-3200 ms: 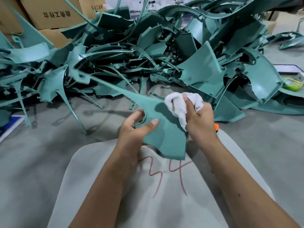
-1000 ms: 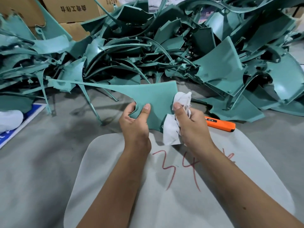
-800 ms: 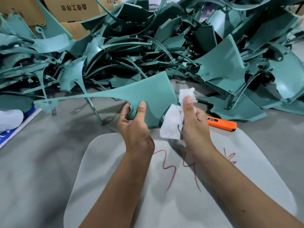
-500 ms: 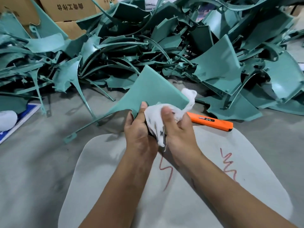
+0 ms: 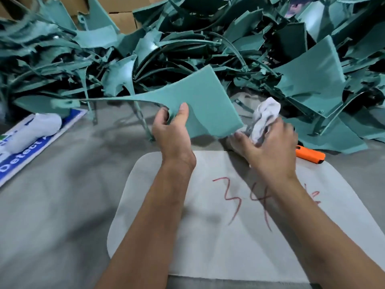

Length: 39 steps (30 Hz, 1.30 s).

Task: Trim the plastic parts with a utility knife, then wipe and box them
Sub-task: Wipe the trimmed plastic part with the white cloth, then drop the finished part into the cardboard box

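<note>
Part held up, rag just off its corner.
Left hand (image 5: 174, 132) pinches green part (image 5: 203, 105) at its lower edge; right hand (image 5: 270, 142) grips white rag (image 5: 263, 119) beside the part's right corner. Knife (image 5: 310, 157) lies right of the hands.

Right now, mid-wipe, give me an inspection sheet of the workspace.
Surface: grey floor with a pale mat marked 34 in red.
Job's things: green plastic part held up; white rag beside its lower right corner; orange utility knife lying at the mat's right edge.
Clutter: big pile of green parts behind; white bundle on a blue sign at left.
Hands: left hand pinches the part; right hand grips the rag.
Cables: nothing seen.
Surroundings: cardboard boxes behind the pile.
</note>
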Motion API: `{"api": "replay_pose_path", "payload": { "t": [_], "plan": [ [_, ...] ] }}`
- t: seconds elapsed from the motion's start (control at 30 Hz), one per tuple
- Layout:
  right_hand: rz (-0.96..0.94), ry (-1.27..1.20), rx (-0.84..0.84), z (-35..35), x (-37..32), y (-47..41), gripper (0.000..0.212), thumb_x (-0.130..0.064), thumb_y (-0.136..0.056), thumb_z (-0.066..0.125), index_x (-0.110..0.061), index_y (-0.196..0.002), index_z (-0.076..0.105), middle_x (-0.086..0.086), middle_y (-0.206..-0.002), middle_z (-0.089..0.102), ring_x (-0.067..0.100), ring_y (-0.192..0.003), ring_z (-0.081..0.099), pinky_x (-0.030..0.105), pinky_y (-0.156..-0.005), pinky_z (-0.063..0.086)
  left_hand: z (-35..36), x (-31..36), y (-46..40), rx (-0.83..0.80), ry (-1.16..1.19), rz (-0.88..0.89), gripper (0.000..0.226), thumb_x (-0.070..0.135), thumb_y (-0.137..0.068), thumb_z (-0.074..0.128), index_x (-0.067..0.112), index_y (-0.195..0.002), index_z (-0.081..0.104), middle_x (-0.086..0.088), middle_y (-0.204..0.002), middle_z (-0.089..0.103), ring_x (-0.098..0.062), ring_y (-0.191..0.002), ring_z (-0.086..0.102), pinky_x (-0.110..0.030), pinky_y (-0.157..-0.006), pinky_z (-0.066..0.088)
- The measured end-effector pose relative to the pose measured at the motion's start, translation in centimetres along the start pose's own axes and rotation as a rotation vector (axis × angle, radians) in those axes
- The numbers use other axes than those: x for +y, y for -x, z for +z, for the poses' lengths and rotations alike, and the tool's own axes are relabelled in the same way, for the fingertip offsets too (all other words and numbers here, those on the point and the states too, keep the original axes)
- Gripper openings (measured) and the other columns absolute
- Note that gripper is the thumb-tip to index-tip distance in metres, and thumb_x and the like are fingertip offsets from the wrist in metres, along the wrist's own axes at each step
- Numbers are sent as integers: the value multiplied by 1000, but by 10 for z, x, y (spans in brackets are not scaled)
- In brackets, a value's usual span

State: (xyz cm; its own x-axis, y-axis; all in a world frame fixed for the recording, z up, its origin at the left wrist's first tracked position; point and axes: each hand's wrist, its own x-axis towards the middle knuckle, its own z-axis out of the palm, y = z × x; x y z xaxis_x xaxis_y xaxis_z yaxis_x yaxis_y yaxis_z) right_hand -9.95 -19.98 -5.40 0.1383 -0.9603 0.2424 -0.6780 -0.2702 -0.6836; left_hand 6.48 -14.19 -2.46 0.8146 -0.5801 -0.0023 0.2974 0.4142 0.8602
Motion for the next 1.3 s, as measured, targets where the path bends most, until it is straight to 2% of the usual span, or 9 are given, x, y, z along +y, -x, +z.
{"api": "replay_pose_path", "payload": {
  "t": [0.13, 0.3, 0.4, 0.5, 0.63, 0.77, 0.97, 1.17, 1.3],
  "plan": [
    [-255, -67, 258, -2, -3, 2, 55, -56, -102, 48, -16, -139, 54, 11, -132, 51, 29, -125, 41, 39, -99, 33, -18, 8, 13, -215, -260, 55, 19, -3, -91, 69, 15, -87, 72, 1, -87, 78, -18, -80, 72, -33, -77, 60],
    [-360, -728, -204, -2, -22, 20, 53, -64, -100, 56, -29, -140, 59, -1, -128, 62, 18, -114, 62, 37, -94, 53, -52, 40, 38, -422, -490, 46, 8, -4, -88, 72, -3, -96, 71, -1, -87, 75, -1, -74, 68, -16, -72, 56],
    [-326, -807, -413, -2, -36, 38, 54, -55, -90, 77, -27, -135, 66, 15, -129, 70, 41, -112, 71, 63, -91, 59, -80, 69, 55, -447, -566, 47, 8, -1, -89, 73, -1, -95, 69, -9, -92, 76, -11, -80, 68, -31, -83, 60],
    [-413, -712, -552, -3, -50, 56, 57, -55, -89, 78, -23, -136, 67, 2, -122, 76, 26, -107, 76, 47, -90, 62, -119, 92, 82, -435, -611, 69, 16, 7, -86, 76, 20, -92, 68, 21, -83, 69, 6, -81, 63, -12, -81, 51],
    [-574, -635, -737, 9, -100, 111, 46, -54, -90, 77, -31, -129, 69, -10, -115, 77, 13, -102, 76, 27, -84, 62, -202, 110, 133, -321, -508, 6, 46, -2, -87, 71, 43, -85, 78, 41, -83, 68, 25, -85, 60, 2, -76, 44],
    [-739, -549, -945, 41, -155, 217, 21, -35, -89, 74, -33, -109, 73, -20, -86, 77, -1, -72, 73, 11, -63, 53, -314, 123, 187, -107, -330, -150, 36, 6, -81, 70, 37, -93, 83, 11, -95, 79, -3, -89, 74, -18, -77, 57],
    [-843, -139, -1253, 107, -165, 342, 22, -30, -94, 70, -24, -115, 69, -4, -106, 74, 15, -104, 67, 36, -93, 51, -447, 94, 282, 130, -184, -505, 29, 19, -78, 79, 20, -107, 81, -4, -107, 78, -17, -95, 74, -27, -82, 56],
    [-716, 294, -1643, 191, -133, 425, 21, -26, -97, 67, -20, -118, 67, 2, -127, 66, 23, -117, 64, 29, -94, 50, -515, 15, 359, 492, -105, -837, 24, 4, -91, 74, 14, -113, 69, -3, -96, 79, -16, -80, 77, -29, -59, 60],
    [-764, 420, -1880, 219, -106, 495, 40, -25, -104, 63, -19, -142, 55, 9, -147, 55, 28, -128, 59, 30, -100, 46, -547, -22, 414, 663, -117, -850, 26, 13, -97, 67, 14, -123, 67, -9, -110, 77, -27, -97, 74, -42, -80, 62]
  ]
}}
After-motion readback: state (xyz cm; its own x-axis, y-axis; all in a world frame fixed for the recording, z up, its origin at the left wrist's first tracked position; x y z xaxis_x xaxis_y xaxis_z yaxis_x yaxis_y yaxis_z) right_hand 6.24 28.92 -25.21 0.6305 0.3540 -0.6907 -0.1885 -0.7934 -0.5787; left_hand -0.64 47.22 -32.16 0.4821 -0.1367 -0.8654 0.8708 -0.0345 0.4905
